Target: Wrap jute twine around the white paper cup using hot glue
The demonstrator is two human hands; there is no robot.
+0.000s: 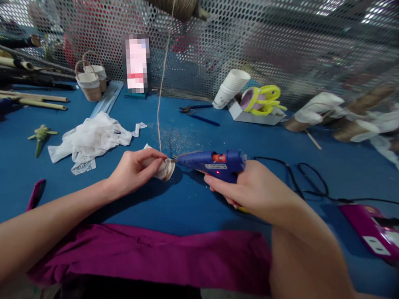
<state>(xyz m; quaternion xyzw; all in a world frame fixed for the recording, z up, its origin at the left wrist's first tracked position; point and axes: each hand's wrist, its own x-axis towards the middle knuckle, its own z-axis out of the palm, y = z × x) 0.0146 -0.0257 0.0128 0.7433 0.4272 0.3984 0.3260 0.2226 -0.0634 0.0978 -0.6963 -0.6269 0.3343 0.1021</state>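
Observation:
Near the middle of the blue table, my left hand [138, 170] grips a small paper cup [168, 170] lying on its side, with brown twine about its rim. A strand of twine [161, 98] runs from that cup up to a large spool [175, 3] at the top. My right hand [251, 187] is wrapped round a blue glue gun [203, 160] with a red light lit on its side. The gun's nozzle points left and meets or nearly meets the cup's rim; contact is hard to make out. My left fingers hide part of the cup.
White lace [98, 137] is heaped at the left. Pliers [201, 116], stacked paper cups [231, 89] and a yellow-handled item [262, 99] lie behind. A black cord [287, 165] and purple power strip [378, 234] are at the right. Two small baskets [89, 86] stand behind the lace.

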